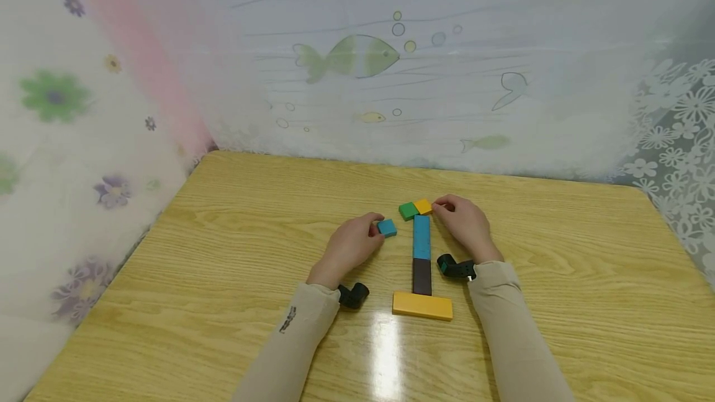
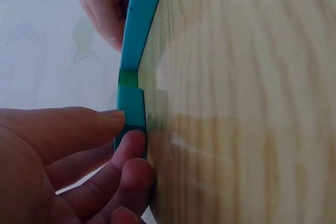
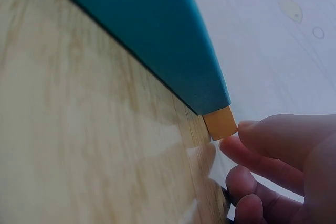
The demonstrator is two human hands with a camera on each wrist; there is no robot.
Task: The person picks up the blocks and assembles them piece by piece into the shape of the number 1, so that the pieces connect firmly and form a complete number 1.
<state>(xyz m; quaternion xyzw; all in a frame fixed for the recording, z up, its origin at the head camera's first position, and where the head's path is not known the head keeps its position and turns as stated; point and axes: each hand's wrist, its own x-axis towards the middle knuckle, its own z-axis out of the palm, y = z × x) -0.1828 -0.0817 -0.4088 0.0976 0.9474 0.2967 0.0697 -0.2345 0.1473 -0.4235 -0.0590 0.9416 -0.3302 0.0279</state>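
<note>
My left hand (image 1: 350, 247) pinches a small blue block (image 1: 386, 228) between thumb and fingers, low over the table, left of a row of blocks. In the left wrist view the thumb lies on one side of this blue block (image 2: 131, 106) and the fingertips on another. With thumb and index finger, my right hand (image 1: 465, 223) pinches the outer corner of a small yellow block (image 1: 423, 206). That block lies side by side with a small green block (image 1: 408, 211), at the far end of a long blue block (image 1: 421, 236).
Below the long blue block, a dark brown block (image 1: 422, 276) continues the row toward a long yellow block (image 1: 422, 306) lying crosswise. All lie on a wood-grain table (image 1: 251, 222). A printed curtain (image 1: 357, 92) hangs behind the table's far edge.
</note>
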